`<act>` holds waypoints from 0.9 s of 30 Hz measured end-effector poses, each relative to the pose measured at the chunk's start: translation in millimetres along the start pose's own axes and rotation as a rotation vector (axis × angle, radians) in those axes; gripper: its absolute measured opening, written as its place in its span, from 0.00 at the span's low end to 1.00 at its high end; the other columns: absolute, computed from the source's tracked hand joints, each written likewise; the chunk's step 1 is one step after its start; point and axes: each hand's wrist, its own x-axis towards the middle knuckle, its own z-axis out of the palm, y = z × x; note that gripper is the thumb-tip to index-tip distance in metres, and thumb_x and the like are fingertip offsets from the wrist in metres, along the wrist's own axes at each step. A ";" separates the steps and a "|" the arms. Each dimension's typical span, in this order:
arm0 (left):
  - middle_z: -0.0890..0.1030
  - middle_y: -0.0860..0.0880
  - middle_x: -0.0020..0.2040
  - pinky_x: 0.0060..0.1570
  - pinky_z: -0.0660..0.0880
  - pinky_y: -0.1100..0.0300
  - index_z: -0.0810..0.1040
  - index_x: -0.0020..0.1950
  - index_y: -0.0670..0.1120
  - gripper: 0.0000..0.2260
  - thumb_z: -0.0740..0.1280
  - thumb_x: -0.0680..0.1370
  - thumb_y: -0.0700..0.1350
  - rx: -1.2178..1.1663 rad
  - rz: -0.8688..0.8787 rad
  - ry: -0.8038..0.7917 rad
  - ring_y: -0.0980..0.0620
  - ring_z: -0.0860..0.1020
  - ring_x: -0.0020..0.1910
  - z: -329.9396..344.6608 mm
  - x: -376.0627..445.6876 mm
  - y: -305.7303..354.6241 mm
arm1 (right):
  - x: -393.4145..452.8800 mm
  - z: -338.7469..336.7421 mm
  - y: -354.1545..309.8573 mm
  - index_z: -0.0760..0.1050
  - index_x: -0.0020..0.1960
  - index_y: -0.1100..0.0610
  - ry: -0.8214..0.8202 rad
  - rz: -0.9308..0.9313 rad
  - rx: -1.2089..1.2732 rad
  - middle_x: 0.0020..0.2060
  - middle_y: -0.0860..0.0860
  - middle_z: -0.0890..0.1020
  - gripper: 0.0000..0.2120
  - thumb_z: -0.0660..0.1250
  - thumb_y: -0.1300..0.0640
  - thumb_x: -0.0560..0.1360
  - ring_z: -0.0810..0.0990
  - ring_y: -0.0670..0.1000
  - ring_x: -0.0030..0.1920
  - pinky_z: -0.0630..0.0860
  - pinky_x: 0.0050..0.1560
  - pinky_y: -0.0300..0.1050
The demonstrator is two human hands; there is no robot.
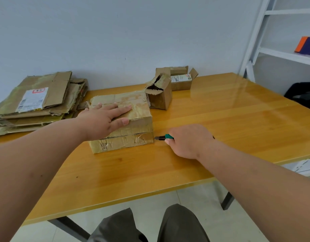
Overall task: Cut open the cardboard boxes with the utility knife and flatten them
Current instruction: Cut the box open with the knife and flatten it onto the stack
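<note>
Green-handled utility knife sits gripped in the right hand, its tip at the taped box corner just left of it. The left hand presses flat on top. Next, probably, a steady draw along the side seam.

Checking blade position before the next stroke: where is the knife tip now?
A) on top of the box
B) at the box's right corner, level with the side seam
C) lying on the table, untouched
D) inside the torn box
B: the right hand holds the knife with its tip at the box's right corner by the seam.
</note>
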 end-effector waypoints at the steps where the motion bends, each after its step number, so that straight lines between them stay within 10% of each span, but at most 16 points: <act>1: 0.50 0.55 0.80 0.74 0.50 0.38 0.42 0.73 0.72 0.35 0.37 0.65 0.74 -0.004 0.002 0.004 0.41 0.48 0.78 0.8 0.2 -0.5 | -0.2 1.8 0.1 0.60 0.37 0.46 -0.004 0.003 -0.041 0.35 0.44 0.72 0.17 0.52 0.41 0.82 0.70 0.45 0.34 0.66 0.34 0.46; 27: 0.50 0.55 0.80 0.73 0.51 0.37 0.42 0.72 0.73 0.34 0.38 0.66 0.75 -0.013 0.013 -0.001 0.42 0.48 0.78 0.4 2.0 -2.6 | 7.4 0.8 -0.8 0.63 0.38 0.48 0.203 -0.008 0.270 0.33 0.46 0.74 0.17 0.53 0.41 0.82 0.72 0.48 0.31 0.62 0.30 0.45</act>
